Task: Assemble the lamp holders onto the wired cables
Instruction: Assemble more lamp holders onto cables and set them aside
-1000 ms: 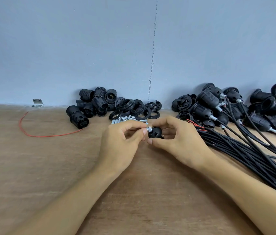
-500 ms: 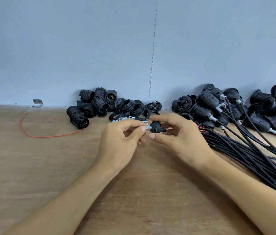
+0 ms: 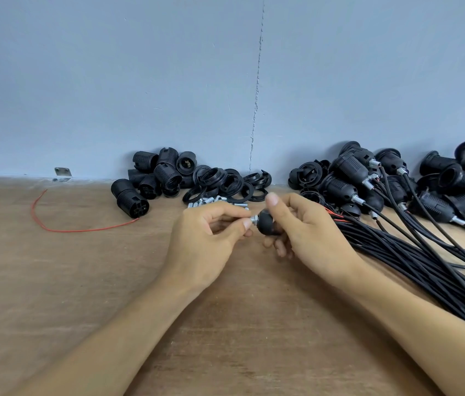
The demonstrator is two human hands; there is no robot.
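While right hand (image 3: pixel 305 232) clamps the black holder cap (image 3: pixel 266 224) over the table (image 3: pixel 82 281), left hand (image 3: pixel 211 238) pinches its metal nipple (image 3: pixel 253 219). Light, rigid, probably slick plastic: grip the dome, not the thread. Wired cables (image 3: pixel 397 247) at 3 o'clock.

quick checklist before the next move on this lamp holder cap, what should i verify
1. Black cap gripped by the right hand: ok.
2. Left hand pinching the silver fitting at the cap's end: ok.
3. Fitting fully seated in the cap: cannot tell.
4. A cable already through the cap: cannot tell, the right hand hides that side.
5. Cable bundle lying just right of the right hand: ok.
6. Spare rings piled behind the hands: ok.
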